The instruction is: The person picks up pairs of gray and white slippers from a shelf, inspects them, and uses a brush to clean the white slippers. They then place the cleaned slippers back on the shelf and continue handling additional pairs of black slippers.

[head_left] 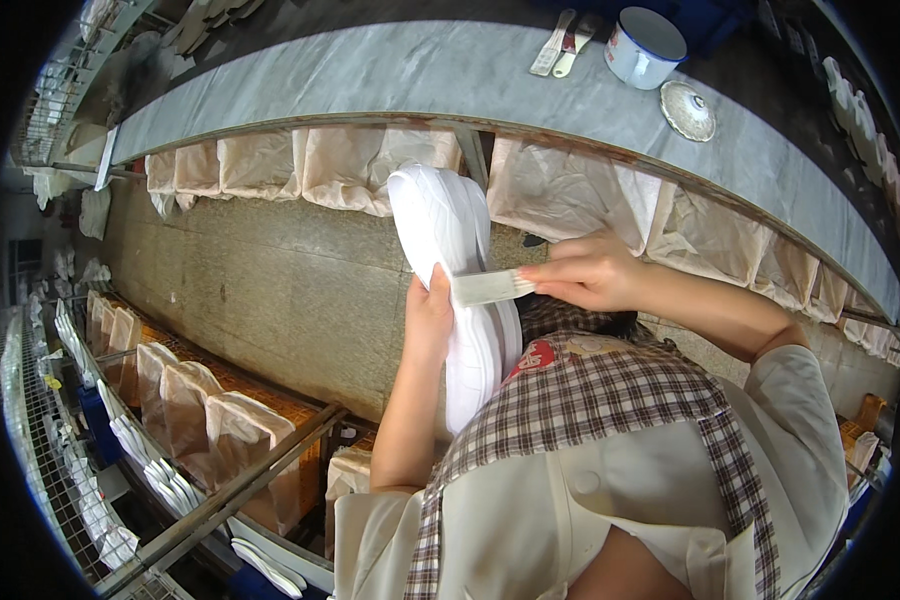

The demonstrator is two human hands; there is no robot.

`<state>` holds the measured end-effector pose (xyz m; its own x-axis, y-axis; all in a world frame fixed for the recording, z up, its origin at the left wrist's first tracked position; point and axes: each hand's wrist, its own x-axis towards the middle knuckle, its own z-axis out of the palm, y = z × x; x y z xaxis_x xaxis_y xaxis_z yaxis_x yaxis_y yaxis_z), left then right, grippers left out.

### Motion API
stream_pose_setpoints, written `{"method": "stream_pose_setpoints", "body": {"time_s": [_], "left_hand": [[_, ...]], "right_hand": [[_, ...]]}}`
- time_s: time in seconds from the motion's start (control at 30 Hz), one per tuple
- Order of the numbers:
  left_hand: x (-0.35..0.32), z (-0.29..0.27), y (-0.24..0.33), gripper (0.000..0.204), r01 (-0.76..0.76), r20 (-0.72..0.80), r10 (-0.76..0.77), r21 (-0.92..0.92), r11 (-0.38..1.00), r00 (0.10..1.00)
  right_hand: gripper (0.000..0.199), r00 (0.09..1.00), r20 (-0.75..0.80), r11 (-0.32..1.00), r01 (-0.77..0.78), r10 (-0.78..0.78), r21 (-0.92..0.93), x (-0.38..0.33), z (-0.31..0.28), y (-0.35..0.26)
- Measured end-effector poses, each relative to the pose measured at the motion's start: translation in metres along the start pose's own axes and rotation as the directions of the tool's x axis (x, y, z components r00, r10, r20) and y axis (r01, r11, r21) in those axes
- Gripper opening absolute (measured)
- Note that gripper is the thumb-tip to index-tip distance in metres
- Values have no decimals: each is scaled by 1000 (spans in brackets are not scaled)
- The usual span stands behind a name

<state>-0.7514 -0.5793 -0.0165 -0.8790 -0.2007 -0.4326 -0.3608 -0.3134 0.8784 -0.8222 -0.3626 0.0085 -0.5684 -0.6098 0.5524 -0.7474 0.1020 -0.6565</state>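
My left hand [430, 315] is closed around the edge of a stack of white shoe soles [435, 215], held upright in front of my apron. Several soles lie pressed together in the stack, and its lower end rests close to the checked cloth. From the other side, my right hand [588, 272] pinches a pale flat brush [490, 288] between thumb and fingers. The broad end of the brush lies against the face of the soles, beside my left thumb. My left fingers are mostly hidden behind the stack.
Beyond my hands runs a grey marble-patterned bench [370, 75]. On it are flat brushes [553, 45], a white enamel mug [642, 50] and its lid [688, 110]. Cloth-lined bins [560, 185] hang below its edge. At left stand a metal rail [240, 490] and racks with more soles [155, 465].
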Motion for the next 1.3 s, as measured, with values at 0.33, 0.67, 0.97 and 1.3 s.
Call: {"method": "stream_pose_setpoints", "body": {"time_s": [0.33, 0.67, 0.97, 1.3], "left_hand": [[-3, 4, 3, 42, 90, -166, -95, -36, 995, 982], [13, -8, 2, 35, -71, -93, 62, -93, 993, 994], [9, 0, 3, 30, -105, -43, 101, -81, 991, 994], [-2, 5, 6, 34, -98, -101, 107, 91, 991, 989]], "right_hand": [[30, 987, 162, 999, 27, -19, -47, 0, 0, 7], [18, 1000, -10, 992, 5, -7, -123, 9, -18, 12], [27, 999, -30, 999, 17, -16, 35, 16, 1, -26], [31, 996, 83, 998, 40, -36, -54, 30, -12, -24]]}}
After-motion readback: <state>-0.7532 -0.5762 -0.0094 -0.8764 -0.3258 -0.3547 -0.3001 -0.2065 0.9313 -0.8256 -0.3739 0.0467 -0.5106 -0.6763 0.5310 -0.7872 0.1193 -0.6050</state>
